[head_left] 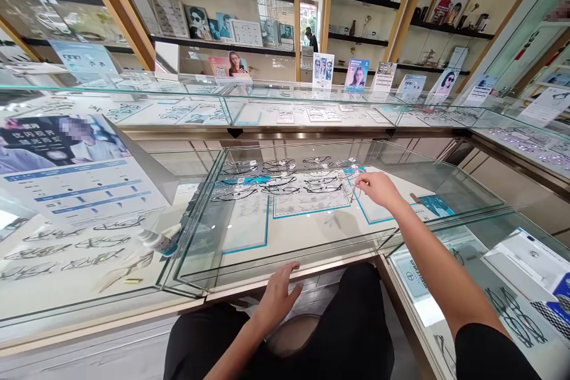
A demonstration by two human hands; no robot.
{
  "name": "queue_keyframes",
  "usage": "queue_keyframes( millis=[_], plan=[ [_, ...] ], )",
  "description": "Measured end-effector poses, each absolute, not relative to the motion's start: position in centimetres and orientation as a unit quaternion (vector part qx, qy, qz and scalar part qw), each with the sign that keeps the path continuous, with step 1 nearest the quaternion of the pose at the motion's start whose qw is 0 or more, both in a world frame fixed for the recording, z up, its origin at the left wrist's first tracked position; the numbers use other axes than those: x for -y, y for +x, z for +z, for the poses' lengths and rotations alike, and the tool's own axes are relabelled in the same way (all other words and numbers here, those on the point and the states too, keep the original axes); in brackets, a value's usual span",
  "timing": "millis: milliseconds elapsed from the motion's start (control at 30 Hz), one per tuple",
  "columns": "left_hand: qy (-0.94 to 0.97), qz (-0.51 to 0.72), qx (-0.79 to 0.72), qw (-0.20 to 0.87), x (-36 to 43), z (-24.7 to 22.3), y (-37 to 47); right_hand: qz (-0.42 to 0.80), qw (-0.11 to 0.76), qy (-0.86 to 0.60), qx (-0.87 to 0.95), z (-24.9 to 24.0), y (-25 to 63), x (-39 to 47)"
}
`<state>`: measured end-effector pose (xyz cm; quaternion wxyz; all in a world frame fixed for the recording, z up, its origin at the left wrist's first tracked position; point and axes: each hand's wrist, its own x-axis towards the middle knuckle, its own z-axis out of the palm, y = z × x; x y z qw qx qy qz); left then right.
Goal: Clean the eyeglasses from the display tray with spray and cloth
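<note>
Above the glass top of the display case (307, 249), my right hand (378, 189) is closed in a pinch at the right end of the rows of eyeglasses. A thin temple shows under its fingertips, apparently part of the eyeglasses (350, 163) there; the fingers partly cover it. Several other pairs, such as the dark-framed eyeglasses (280, 189), stand in rows on the glass to the left. My left hand (279, 295) is by the case's front edge, above my lap, fingers apart and holding nothing.
A folded calendar (80, 172) stands at left, with more eyeglasses (100, 241) and a small white bottle (158, 242) near it. Another glass case (445, 309) adjoins at right, carrying boxes (534, 273). Counters with standing cards (323, 70) run along the back.
</note>
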<state>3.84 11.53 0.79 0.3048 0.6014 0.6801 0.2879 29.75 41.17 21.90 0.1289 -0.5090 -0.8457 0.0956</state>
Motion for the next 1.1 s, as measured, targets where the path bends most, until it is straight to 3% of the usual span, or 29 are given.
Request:
queue_keyframes(
  millis=[133, 200, 333, 400, 633, 967, 1100],
  plan=[
    [0.622, 0.285, -0.572, 0.453, -12.0, 7.6, 2.8, 0.215, 0.247, -0.385, 0.863, 22.8, 27.6, -38.4],
    [0.588, 0.342, -0.535, 0.502, -13.9, 12.2, 1.3, 0.258, 0.277, -0.334, 0.864, 23.1, 25.8, -37.4],
    [0.533, 0.527, -0.55, 0.368, -21.7, 19.1, -3.2, 0.287, 0.33, -0.276, 0.856, 23.3, 20.8, -36.9],
    [0.498, 0.579, -0.535, 0.361, -25.8, 20.5, -5.5, 0.285, 0.365, -0.255, 0.849, 23.1, 17.9, -37.4],
    [0.476, 0.584, -0.46, 0.469, -32.6, 19.1, -9.2, 0.267, 0.437, -0.24, 0.825, 20.2, 10.9, -40.4],
    [0.453, 0.596, -0.462, 0.475, -33.4, 15.7, -8.3, 0.332, 0.432, -0.199, 0.815, 17.2, 10.0, -40.7],
    [0.455, 0.608, -0.484, 0.435, -33.6, 15.7, -8.2, 0.429, 0.461, -0.194, 0.752, 16.8, 9.9, -40.9]
  ],
)
